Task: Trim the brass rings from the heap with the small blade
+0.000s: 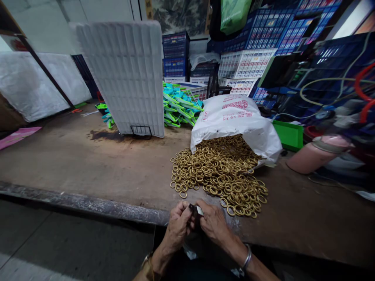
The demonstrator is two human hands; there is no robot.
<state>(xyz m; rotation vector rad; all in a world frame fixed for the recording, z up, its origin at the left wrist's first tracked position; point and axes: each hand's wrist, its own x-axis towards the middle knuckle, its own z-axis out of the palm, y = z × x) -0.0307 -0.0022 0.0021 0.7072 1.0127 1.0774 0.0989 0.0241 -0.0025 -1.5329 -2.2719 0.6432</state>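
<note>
My left hand [178,226] and my right hand [213,223] meet at the table's near edge, both closed on one small dark part with a pale end [197,211]. Its exact kind is too small to tell. Just beyond my hands lies a heap of brass rings [218,171], spilling from the mouth of a white sack [234,119] with red print. The nearest rings lie a short way from my right fingers. A metal bangle sits on my right wrist.
The worn brown table [96,164] has a metal front edge. A white grid tray [125,74] stands upright at the back, with green and blue plastic pieces [178,103] beside it. A green bin [289,134], a pink cylinder [319,153], hoses and stacked crates are on the right.
</note>
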